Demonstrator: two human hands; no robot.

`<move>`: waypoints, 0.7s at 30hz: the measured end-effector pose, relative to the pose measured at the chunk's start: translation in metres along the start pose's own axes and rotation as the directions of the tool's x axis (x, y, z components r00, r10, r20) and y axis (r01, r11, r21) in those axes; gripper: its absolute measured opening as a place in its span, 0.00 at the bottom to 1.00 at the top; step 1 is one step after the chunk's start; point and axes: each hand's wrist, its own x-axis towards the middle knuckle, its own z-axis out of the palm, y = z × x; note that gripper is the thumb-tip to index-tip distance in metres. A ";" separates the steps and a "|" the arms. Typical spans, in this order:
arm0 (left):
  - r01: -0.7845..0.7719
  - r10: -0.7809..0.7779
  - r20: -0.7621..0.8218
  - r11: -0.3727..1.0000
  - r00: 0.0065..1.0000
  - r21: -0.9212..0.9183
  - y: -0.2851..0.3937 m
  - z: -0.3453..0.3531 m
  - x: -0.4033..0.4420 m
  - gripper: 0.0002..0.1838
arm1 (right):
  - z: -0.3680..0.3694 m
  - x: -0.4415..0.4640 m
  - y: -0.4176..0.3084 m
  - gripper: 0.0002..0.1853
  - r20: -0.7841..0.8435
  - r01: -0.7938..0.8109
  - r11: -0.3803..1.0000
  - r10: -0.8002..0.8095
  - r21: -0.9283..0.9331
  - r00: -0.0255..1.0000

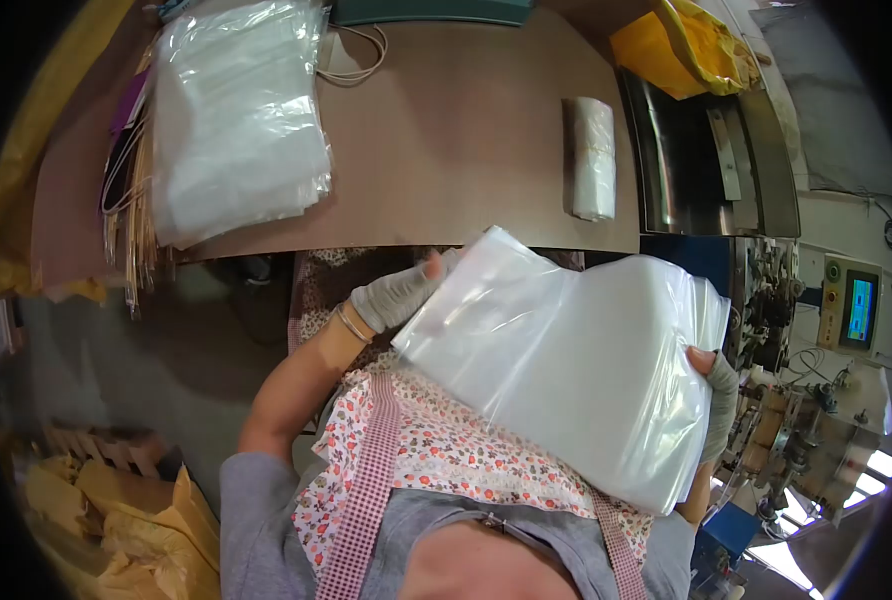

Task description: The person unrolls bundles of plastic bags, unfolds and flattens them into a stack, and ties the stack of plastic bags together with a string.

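Observation:
A stack of clear plastic bags (586, 370) is held in front of my chest, tilted, with its right side bent upward. My right hand (718, 400), in a grey fingerless glove, grips the right edge with the thumb on top. At the upper left edge is my left hand (396, 295), similarly gloved, with its thumb up and its other fingers partly hidden by the bags; it holds that edge. A larger pile of clear plastic bags (241, 120) lies on the table's left side, and a rolled bundle of plastic bags (594, 158) lies near its right edge.
The brown table (456, 130) has its front edge just beyond my hands. Rubber bands or cords (366, 60) lie beside the pile. A yellow bag (676, 50) sits at the back right. Machinery with a control screen (858, 308) stands right; yellow sacks (146, 530) lie lower left.

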 end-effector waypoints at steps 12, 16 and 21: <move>0.057 -0.200 -0.229 0.857 0.953 -0.513 0.025 0.000 -0.001 0.20 | -0.057 0.023 0.004 0.19 0.025 0.592 0.653 -0.661 -0.472 0.750; 0.028 0.505 -0.352 0.542 0.788 0.840 0.119 -0.021 -0.047 0.22 | -0.051 0.040 -0.028 0.28 0.243 0.721 0.583 -0.689 -0.373 0.683; -0.194 0.603 -0.250 0.573 0.757 0.796 0.284 -0.067 -0.086 0.19 | 0.096 0.041 0.029 0.28 0.513 0.349 0.893 -0.167 -0.283 0.842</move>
